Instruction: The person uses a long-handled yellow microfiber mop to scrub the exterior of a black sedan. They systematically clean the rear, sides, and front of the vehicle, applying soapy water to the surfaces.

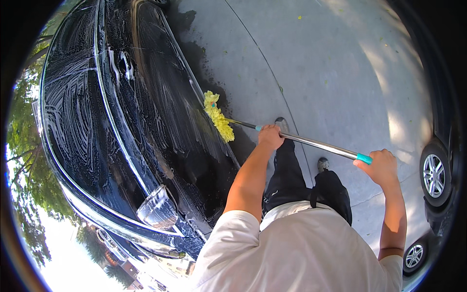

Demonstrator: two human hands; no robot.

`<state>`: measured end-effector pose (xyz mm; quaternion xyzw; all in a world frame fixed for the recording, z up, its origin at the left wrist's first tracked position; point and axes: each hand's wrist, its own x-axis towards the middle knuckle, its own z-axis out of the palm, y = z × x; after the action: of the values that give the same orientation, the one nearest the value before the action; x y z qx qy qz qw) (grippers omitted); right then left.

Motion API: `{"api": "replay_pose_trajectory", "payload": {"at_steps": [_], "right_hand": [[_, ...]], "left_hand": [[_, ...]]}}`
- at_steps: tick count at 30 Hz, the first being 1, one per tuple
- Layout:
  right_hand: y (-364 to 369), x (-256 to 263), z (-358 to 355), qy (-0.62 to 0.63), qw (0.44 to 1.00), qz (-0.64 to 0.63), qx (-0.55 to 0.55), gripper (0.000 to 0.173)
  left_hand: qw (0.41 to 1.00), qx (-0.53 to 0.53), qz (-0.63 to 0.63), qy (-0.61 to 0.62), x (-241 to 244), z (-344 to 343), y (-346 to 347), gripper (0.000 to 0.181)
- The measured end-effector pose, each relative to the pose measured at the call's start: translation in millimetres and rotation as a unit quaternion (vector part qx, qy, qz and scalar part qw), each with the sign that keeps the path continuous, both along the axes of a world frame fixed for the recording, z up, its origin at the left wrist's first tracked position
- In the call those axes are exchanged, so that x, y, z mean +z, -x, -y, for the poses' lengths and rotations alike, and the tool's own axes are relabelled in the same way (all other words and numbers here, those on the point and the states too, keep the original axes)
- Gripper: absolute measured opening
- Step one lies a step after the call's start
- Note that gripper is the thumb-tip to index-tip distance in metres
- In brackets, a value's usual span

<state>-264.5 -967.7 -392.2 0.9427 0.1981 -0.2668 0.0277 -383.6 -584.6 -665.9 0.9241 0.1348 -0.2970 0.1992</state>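
My left hand (270, 136) grips the metal pole (317, 144) of a long-handled car-wash mop, just past a teal collar. At the pole's other end, my right hand (382, 167) is wrapped around the teal end grip (364, 158). The yellow chenille mop head (219, 118) lies against the lower edge of the black car's side (189, 120). White soap streaks cover the car's doors and windows. Suds cling to the side mirror (158, 210) and the door handle (127, 67).
Grey concrete (328, 73) with a dark joint line runs under my shoes (282, 125). A wet patch (219, 87) lies along the car's base. To the right stand dark vehicles, with one wheel (434, 175) near and another wheel (415, 255) behind. Trees (40, 175) rise beyond the car.
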Motion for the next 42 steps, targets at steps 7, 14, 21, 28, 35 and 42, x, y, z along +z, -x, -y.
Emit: {"api": "replay_pose_trajectory", "payload": {"at_steps": [7, 14, 21, 28, 35, 42], "right_hand": [[77.8, 9.8, 162.3, 0.027, 0.997, -0.071, 0.008, 0.062], [148.4, 61.2, 323.1, 0.002, 0.999, -0.039, 0.002, 0.054], [169.7, 34.7, 268.1, -0.048, 0.997, 0.009, -0.055, 0.056], [133.7, 45.8, 104.1, -0.045, 0.994, 0.084, -0.052, 0.06], [148.6, 57.0, 198.7, 0.0, 0.999, 0.019, -0.046, 0.055], [295.4, 96.1, 336.2, -0.047, 0.991, 0.05, -0.117, 0.06]], "left_hand": [[0.994, -0.008, -0.081, 0.073, 25.4, 182.1, 149.2, 0.035], [0.974, -0.101, -0.038, 0.199, 90.8, 282.8, 237.1, 0.033], [0.986, -0.104, 0.04, 0.126, 94.3, 200.9, 176.9, 0.023], [0.997, -0.012, 0.065, -0.033, 80.5, 81.5, 73.7, 0.021], [0.996, -0.065, -0.014, 0.053, 93.3, 154.6, 125.0, 0.027], [0.949, -0.202, -0.009, 0.24, 132.5, 224.3, 236.7, 0.033]]}}
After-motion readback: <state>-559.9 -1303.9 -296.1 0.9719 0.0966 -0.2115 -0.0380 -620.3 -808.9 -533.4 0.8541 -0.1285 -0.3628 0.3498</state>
